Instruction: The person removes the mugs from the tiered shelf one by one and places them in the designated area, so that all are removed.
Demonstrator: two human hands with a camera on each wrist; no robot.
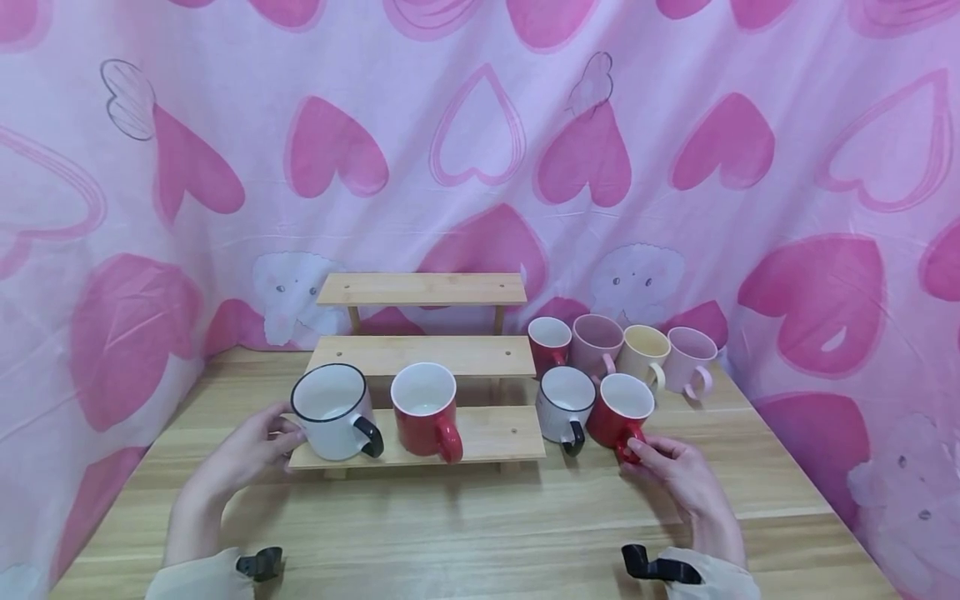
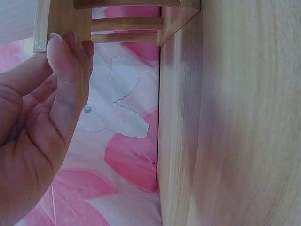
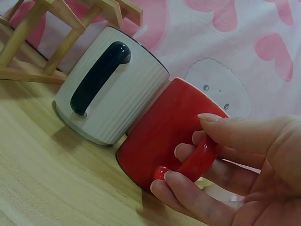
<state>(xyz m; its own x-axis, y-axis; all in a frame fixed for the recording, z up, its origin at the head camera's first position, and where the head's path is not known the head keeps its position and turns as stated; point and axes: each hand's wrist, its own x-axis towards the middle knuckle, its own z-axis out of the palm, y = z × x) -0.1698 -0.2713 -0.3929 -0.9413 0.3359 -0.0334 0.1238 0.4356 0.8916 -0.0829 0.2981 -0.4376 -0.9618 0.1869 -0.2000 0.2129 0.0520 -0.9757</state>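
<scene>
Eight mugs [image 1: 609, 427], one wooden rack [image 1: 420, 357]

The near red mug [image 3: 160, 132] on the right is smooth and shiny. Beside it, the white mug [image 3: 126, 89] has bumpy sides and a glossy black handle [image 3: 97, 79]. The stepped shelf [image 1: 397, 353] and the table [image 1: 450, 537] look like smooth wood. The far curtain [image 1: 408, 225] is wrinkly cloth.

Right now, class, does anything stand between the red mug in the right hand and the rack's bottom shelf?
Yes: the white, black-handled mug stands on the table between the red mug in the right hand and the bottom shelf.
</scene>
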